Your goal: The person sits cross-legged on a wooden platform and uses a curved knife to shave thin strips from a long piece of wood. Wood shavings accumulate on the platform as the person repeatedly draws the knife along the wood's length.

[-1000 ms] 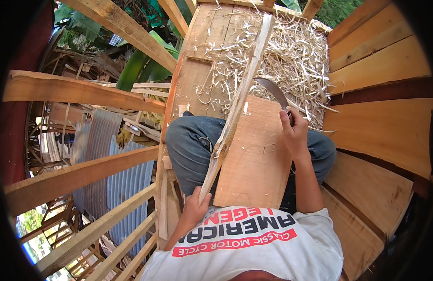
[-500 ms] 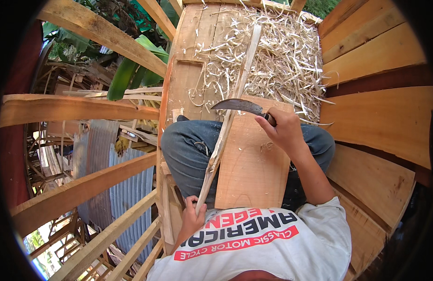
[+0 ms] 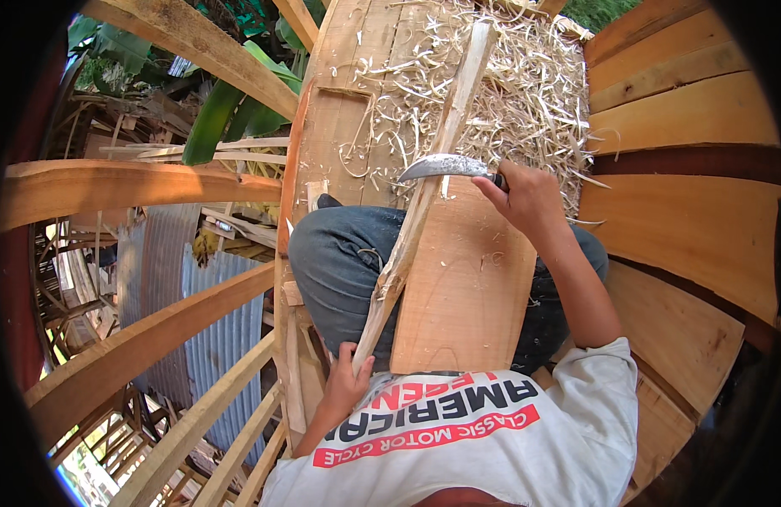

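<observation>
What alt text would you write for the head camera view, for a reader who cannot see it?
A seated person holds a curved knife in the right hand across a long wooden strip, whose near end the left hand grips. A flat board lies over the legs; pale shavings cover much of the wooden platform beyond.

Open-air woodworking spot, plank floor [image 3: 331,152], heaped wood shavings [image 3: 530,110], timber rails [image 3: 145,188], corrugated sheets [image 3: 226,334], green leaves [image 3: 211,122]

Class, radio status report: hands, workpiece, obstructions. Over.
Left hand gripping near end of long pale wooden stick. Right hand holding curved grey metal knife across stick; contact unclear. Possible clutter: pale curly wood shavings around stick's far end.
</observation>
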The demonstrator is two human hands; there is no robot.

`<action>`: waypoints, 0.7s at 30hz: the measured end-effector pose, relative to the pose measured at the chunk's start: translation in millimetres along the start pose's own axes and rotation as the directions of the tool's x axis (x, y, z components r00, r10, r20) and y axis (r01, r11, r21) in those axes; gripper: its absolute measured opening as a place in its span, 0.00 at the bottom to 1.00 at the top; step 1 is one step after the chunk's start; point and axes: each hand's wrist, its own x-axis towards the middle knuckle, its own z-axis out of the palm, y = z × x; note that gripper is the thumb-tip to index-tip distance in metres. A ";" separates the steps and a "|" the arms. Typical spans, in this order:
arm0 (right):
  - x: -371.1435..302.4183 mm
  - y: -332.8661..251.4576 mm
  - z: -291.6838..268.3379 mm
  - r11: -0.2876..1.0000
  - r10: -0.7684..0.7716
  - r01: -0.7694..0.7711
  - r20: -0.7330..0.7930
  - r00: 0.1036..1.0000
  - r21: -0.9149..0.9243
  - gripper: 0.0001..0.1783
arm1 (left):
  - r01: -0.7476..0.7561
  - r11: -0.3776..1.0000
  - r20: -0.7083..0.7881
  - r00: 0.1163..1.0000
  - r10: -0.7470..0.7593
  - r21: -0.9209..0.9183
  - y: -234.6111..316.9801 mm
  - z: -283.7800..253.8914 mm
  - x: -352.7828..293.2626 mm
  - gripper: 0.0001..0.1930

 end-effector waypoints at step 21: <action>98.3 25.1 3.0 0.938 0.091 -0.076 0.026 0.996 -0.338 0.41 | -0.034 0.999 -0.076 0.997 0.033 -0.013 -12.6 16.8 -2.9 0.15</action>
